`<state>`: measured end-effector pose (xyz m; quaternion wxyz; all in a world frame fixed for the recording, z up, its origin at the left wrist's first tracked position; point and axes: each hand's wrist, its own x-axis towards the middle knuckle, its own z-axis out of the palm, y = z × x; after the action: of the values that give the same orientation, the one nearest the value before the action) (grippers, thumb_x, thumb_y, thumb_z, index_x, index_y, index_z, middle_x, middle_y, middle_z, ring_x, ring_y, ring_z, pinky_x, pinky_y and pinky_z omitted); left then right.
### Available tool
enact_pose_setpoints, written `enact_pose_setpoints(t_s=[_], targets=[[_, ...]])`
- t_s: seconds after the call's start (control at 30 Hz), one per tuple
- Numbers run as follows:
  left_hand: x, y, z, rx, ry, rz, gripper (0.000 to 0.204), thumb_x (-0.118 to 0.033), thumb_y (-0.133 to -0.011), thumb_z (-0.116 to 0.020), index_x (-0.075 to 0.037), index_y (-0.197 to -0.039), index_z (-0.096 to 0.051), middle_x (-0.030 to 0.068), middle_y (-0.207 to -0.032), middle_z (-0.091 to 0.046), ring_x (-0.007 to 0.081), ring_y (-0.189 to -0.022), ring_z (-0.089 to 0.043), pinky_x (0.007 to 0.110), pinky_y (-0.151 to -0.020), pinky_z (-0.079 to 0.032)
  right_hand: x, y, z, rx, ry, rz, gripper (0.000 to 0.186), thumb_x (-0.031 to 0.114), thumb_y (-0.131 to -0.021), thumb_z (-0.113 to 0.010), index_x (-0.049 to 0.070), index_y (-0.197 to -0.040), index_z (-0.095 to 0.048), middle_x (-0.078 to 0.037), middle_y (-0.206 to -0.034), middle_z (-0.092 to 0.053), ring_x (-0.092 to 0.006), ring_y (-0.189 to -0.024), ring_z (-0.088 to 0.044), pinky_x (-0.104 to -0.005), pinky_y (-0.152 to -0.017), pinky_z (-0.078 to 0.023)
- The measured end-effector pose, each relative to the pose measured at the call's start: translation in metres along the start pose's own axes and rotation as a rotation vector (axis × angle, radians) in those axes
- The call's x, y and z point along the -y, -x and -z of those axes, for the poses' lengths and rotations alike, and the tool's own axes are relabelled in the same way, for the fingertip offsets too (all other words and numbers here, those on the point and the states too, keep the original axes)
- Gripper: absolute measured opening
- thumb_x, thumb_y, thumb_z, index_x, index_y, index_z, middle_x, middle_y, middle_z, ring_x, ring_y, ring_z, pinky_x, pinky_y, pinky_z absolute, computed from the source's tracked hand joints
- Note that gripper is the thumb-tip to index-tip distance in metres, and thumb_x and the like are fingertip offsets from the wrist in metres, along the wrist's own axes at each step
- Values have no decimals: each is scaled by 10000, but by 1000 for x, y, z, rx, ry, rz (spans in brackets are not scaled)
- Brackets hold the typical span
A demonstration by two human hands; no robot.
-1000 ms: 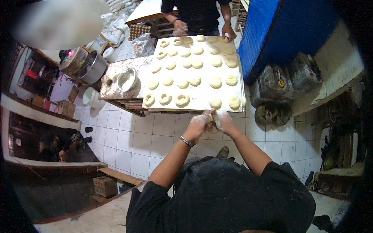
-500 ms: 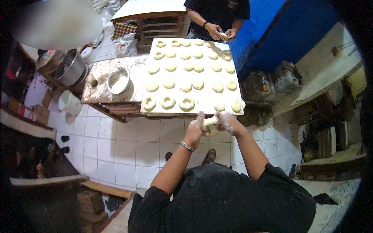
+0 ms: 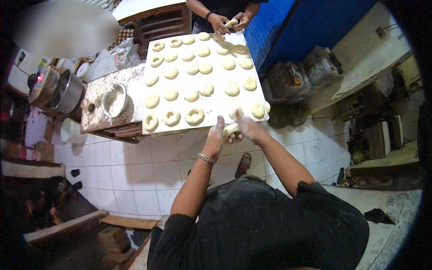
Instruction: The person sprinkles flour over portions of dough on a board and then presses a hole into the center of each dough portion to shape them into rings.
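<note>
Just off the near edge of a white floured board, my left hand and my right hand are both closed around a pale piece of dough, thumbs raised. My right hand is blurred. The board carries several rows of dough rounds and rings, the near-left ones shaped as rings. A steel bowl of flour sits on a flour-dusted table left of the board.
Across the board another person's hands hold a dough piece. A steel pot and white bucket stand at left. A blue wall and grimy containers are at right; tiled floor lies below.
My hands have moved up slightly, my left thumb now raised. The other person's hands left the board and now hold dough above its far edge. The view has shifted, placing the board further left.
</note>
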<state>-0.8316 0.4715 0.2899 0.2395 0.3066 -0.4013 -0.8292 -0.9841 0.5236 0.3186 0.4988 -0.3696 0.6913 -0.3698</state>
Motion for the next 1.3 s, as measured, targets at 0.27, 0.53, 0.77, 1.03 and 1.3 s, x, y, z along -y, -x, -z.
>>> enact_pose_setpoints(t_s=[0.27, 0.53, 0.77, 1.03, 1.3], targets=[[19, -22, -45, -200, 297, -86, 696, -634, -982, -269, -41, -1088, -617, 35, -787, -644, 143, -700, -604, 278, -598, -471, -14, -23, 96, 599, 216, 146, 353, 198, -800, -769, -27, -1046, -655, -15, -761, -640, -120, -706, -593, -253, -679, -478], [39, -32, -43, -474, 267, -162, 273, -181, -832, -755, -9, -988, -612, 9, -771, -611, 87, -644, -545, 242, -605, -458, -31, -72, 106, 534, 220, 90, 163, 115, -782, -648, -11, -876, -692, -46, -774, -678, -131, -698, -606, -270, -675, -473], [32, -75, -7, -605, 274, -83, 300, -262, -874, -726, -7, -996, -626, 48, -854, -629, 110, -695, -585, 259, -634, -495, -7, -139, 51, 364, 36, 92, 363, 151, -790, -693, -31, -1103, -659, -102, -967, -697, -154, -872, -641, -286, -804, -500], [45, -16, 60, -543, -558, 152, 377, -335, -840, -746, 16, -933, -649, 106, -888, -669, 165, -717, -624, 332, -693, -515, -34, -124, 70, -25, 624, 182, 540, 225, -795, -676, -17, -1263, -558, -212, -1249, -575, -342, -1187, -544, -389, -1035, -419], [-21, -134, 69, -155, -1583, -213, 397, -261, -758, -721, -38, -1073, -627, 155, -1008, -609, 348, -945, -574, 458, -825, -476, -34, -126, 61, 112, 949, 255, 387, 201, -695, -724, 44, -1033, -622, -172, -1003, -562, -368, -993, -551, -442, -883, -454]])
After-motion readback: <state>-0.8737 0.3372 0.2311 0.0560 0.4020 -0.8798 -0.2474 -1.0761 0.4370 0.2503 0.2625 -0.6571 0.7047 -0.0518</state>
